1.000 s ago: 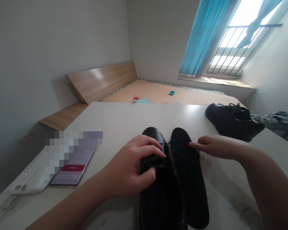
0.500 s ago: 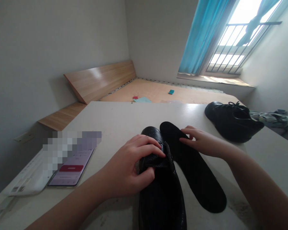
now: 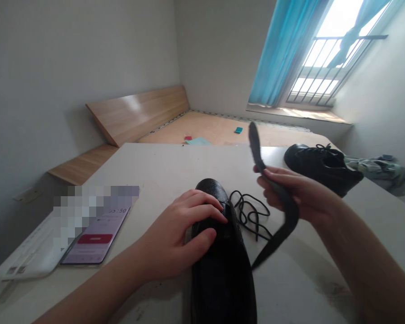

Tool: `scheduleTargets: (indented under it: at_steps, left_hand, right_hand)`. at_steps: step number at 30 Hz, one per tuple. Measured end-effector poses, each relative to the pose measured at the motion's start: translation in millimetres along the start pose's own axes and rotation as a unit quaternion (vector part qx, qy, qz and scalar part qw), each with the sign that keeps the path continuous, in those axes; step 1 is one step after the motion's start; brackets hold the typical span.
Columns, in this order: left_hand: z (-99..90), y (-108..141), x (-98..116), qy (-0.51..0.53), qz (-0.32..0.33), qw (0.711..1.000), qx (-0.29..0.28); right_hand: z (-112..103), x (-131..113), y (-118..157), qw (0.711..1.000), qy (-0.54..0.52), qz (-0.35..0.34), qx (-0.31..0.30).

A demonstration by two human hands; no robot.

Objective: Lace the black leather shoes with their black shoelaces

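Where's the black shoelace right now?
Head view: the black shoelace lies tangled on the pale table, right of the black leather shoe under the left hand, below the insole in the right hand.

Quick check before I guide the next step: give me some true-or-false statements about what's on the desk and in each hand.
1. The left hand rests on a black leather shoe. True.
2. The right hand holds a flexible black insole up off the desk. True.
3. The shoelace is threaded through the shoe. False: a thin black shoelace lies loose on the white desk.
4. A second shoe sits left of the phone. False: a laced black shoe sits to the right.
5. A smartphone lies left of the left hand. True.
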State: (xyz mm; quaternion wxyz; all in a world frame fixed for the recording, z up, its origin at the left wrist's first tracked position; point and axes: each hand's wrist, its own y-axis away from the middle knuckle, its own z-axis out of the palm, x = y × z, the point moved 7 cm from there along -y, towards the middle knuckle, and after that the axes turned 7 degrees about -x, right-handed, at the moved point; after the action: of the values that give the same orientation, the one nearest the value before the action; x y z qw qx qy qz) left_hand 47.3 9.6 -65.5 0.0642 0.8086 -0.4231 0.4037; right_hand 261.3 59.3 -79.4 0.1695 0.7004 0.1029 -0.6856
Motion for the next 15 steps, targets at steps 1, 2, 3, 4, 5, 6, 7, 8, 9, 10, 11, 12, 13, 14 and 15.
scheduleTargets:
  at_steps: [1, 2, 3, 4, 5, 6, 7, 8, 9, 10, 11, 12, 13, 14, 15]
  left_hand:
    - [-0.2, 0, 0, -0.002, 0.0, 1.0, -0.003]
    - [-0.7, 0, -1, -0.002, -0.001, 1.0, -0.003]
    - [-1.4, 1, -2, 0.004, 0.0, 1.0, 0.0]
    - [-2.1, 2, -3, 0.016, -0.002, 1.0, 0.005]
    - [-2.4, 4, -6, 0.034, -0.006, 0.999, 0.012]
    - [-2.3, 6, -9, 0.055, -0.016, 0.998, 0.019]
    - [-2.1, 8, -14, 0.08, -0.032, 0.996, 0.029]
    - [-1.8, 10, -18, 0.104, -0.051, 0.992, 0.041]
    - [-1.6, 11, -23, 0.123, -0.072, 0.988, 0.054]
    - [-1.3, 12, -27, 0.135, -0.093, 0.984, 0.065]
    - [-1.4, 13, -29, 0.141, -0.108, 0.981, 0.075]
    - [-1.6, 12, -31, 0.145, -0.119, 0.979, 0.083]
    - [-1.8, 11, -32, 0.151, -0.128, 0.976, 0.089]
    - [-1.8, 9, -33, 0.162, -0.137, 0.973, 0.093]
    - [-1.7, 8, -33, 0.181, -0.142, 0.968, 0.095]
  right_hand:
    - [17, 7, -3, 0.997, -0.063, 0.023, -0.032]
    - [33, 14, -6, 0.989, -0.127, 0.044, -0.062]
    - [48, 19, -8, 0.979, -0.18, 0.055, -0.081]
    - [60, 23, -9, 0.971, -0.213, 0.062, -0.09]
    - [69, 26, -10, 0.969, -0.224, 0.059, -0.087]
    - [74, 27, -10, 0.972, -0.215, 0.049, -0.078]
    - [77, 27, -10, 0.978, -0.195, 0.028, -0.066]
    - [79, 24, -10, 0.984, -0.17, -0.002, -0.057]
    - [81, 21, -9, 0.987, -0.146, -0.033, -0.053]
    - [83, 18, -9, 0.989, -0.125, -0.06, -0.055]
    - [85, 16, -9, 0.989, -0.112, -0.077, -0.064]
    - [87, 16, -10, 0.988, -0.103, -0.083, -0.074]
    - [88, 17, -11, 0.989, -0.096, -0.079, -0.084]
    - [89, 18, -11, 0.989, -0.088, -0.072, -0.09]
    - [90, 19, -12, 0.99, -0.081, -0.068, -0.091]
